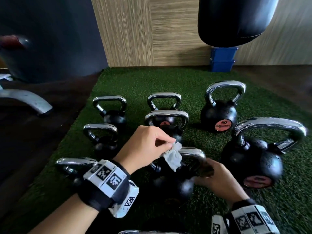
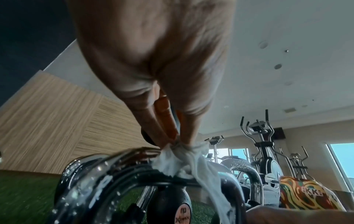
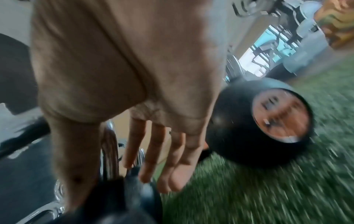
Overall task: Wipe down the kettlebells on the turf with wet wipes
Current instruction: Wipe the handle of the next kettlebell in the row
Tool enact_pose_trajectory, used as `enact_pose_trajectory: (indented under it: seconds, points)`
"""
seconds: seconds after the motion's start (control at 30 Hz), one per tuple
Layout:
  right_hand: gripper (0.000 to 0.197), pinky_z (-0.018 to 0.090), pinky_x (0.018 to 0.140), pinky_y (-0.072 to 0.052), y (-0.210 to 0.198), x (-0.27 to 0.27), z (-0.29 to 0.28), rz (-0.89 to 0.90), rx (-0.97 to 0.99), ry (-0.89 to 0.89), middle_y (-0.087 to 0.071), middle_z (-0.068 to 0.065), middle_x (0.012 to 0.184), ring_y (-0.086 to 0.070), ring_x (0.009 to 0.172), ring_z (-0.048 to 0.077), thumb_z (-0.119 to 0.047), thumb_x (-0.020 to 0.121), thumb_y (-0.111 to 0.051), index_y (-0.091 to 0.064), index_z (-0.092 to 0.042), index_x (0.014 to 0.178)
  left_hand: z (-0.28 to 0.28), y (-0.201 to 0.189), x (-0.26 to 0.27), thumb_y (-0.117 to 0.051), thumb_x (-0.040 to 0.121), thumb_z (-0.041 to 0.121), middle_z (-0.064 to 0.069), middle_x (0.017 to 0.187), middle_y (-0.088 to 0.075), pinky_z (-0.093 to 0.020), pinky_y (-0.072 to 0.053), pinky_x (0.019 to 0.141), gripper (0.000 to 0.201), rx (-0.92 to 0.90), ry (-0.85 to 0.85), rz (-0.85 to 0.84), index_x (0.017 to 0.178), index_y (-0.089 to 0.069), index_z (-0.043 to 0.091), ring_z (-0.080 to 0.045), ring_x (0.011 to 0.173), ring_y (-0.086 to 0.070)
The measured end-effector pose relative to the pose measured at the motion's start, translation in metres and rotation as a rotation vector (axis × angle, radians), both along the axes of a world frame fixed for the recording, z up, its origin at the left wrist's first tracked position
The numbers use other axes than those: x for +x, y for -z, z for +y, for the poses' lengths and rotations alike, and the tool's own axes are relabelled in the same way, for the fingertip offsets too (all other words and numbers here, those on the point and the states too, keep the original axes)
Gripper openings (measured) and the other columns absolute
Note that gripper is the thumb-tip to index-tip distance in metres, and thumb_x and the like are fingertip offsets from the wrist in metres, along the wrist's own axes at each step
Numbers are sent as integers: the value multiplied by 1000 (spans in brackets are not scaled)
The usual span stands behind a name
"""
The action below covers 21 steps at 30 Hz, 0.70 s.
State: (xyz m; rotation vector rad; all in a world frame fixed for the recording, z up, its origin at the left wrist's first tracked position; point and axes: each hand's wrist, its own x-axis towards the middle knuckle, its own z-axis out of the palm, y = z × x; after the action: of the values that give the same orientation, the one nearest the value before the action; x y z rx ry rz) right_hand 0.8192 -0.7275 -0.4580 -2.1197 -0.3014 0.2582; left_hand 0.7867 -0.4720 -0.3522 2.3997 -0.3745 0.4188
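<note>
Several black kettlebells with chrome handles stand on green turf [image 1: 135,78]. My left hand [image 1: 168,146] pinches a crumpled white wet wipe [image 1: 173,157] at the top of the chrome handle [image 1: 192,152] of the nearest middle kettlebell [image 1: 172,184]. In the left wrist view the fingertips [image 2: 178,141] bunch the wipe [image 2: 184,160] against that wet handle [image 2: 107,165]. My right hand [image 1: 207,174], blurred, is at the handle's right end. Seen from the right wrist, its fingers [image 3: 153,159] are straight, with the thumb on the other side of the handle [image 3: 109,144].
A large kettlebell [image 1: 253,159] with an orange label stands close on the right, another [image 1: 218,114] behind it. Smaller ones [image 1: 109,114] stand at left. Blue bins [image 1: 222,59] and a hanging black bag [image 1: 236,19] are at the back wall, a grey machine foot [image 1: 25,100] at far left.
</note>
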Motion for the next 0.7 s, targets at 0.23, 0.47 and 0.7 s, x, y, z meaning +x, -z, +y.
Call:
enact_pose_trajectory:
  seconds: [0.23,0.47,0.7]
  points:
    - [32,43,78,-60,38,-4,22,-40,201,127,-78,-9,83,-74,80,9,-49,65,-87,-78,-32,91,-9,9,-14,-78,87,34,15,98,-78,-24,-59,79,16,104,-36,-95,97,-83,23,6,87,-70]
    - [22,30,70,-56,40,-4,21,-84,196,147,-77,-10,76,-72,73,5,-45,68,-88,-78,-32,83,4,4,-29,-69,95,25,10,97,-76,-30,-58,77,16,241,-98,-101,105,-82,25,-8,86,-68]
    - [27,33,75,-59,41,-6,19,-79,164,152,-77,-11,78,-72,76,4,-50,68,-86,-78,-31,85,25,14,-36,-79,88,31,15,97,-77,-20,-56,78,19,106,-227,-37,105,-83,27,1,85,-70]
